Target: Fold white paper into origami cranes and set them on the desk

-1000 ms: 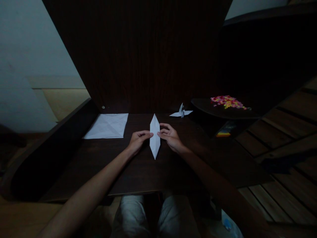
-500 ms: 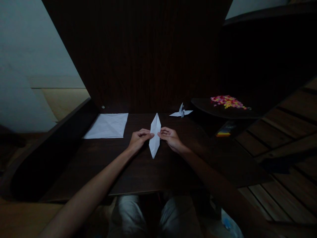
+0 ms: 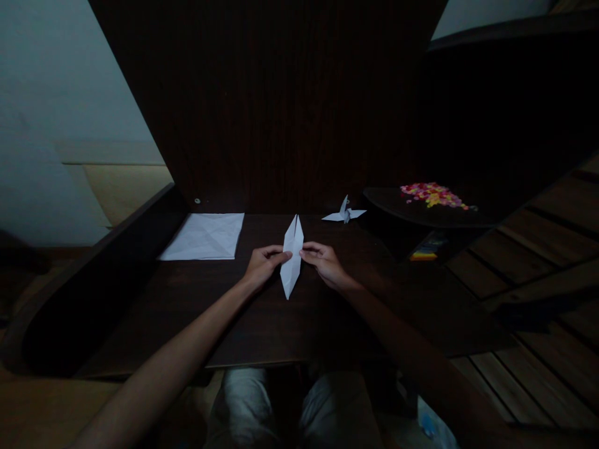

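A folded white paper [image 3: 292, 262], long and diamond-shaped with a slit at its far tip, is held between my two hands above the dark desk. My left hand [image 3: 266, 264] pinches its left edge, thumb on top and fingers behind. On the opposite edge my right hand [image 3: 324, 262] grips in the same way, with the thumb on the near face. Beyond my right hand, a white paper crane [image 3: 345, 214] stands at the back of the desk. To the left lies a stack of white paper sheets [image 3: 206, 236] with crease lines.
The dark wooden desk [image 3: 187, 318] has a tall back panel and a raised left side. On a small rounded shelf [image 3: 388, 202] at the right sits a pile of pink, red and yellow bits [image 3: 435, 194]. A yellow-edged object [image 3: 423, 255] is below it.
The folded paper has tilted slightly, and its near tip now looks closed, while the slit at the far tip looks wider. Both hands keep their hold. The view has shifted a little.
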{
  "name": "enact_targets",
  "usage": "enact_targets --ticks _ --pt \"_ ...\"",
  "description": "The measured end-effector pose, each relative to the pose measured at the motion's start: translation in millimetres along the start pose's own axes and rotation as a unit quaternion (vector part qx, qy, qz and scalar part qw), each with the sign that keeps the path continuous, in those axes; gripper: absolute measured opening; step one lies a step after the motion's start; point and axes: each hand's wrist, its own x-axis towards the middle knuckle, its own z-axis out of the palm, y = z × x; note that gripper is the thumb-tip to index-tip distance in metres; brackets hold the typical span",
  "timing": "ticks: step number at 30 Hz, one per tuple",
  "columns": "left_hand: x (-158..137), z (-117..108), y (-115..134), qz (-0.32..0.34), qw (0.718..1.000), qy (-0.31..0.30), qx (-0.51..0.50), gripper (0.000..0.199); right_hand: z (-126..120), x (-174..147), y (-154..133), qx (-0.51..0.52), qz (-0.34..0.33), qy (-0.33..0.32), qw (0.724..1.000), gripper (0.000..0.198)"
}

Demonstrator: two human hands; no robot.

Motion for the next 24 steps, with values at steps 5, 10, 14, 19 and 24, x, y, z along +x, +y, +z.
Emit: enact_targets --ticks 5,10,14,19,24 --pt "2 1 -3 -0.013 1.000 0.007 -0.013 0.024 1 0 -3 -0.056 -0.051 0.042 0.996 0.022" --pt "5 -1 -10 -0.030 0.998 -0.014 -0.059 0.031 2 -1 -7 -0.006 -0.006 0.039 0.999 0.029" --pt "5 -3 -10 -0.031 0.997 -0.012 -0.075 0.041 2 -1 -8 0.006 -0.022 0.044 0.999 0.032" --pt "4 -2 -8 -0.031 0.996 -0.021 -0.084 0.049 1 -1 -5 -0.011 -0.027 0.023 0.999 0.027" --pt "3 -1 -9 -0.036 0.994 -0.041 -0.095 0.050 3 -1 -6 -0.018 -0.026 0.010 0.999 0.029"
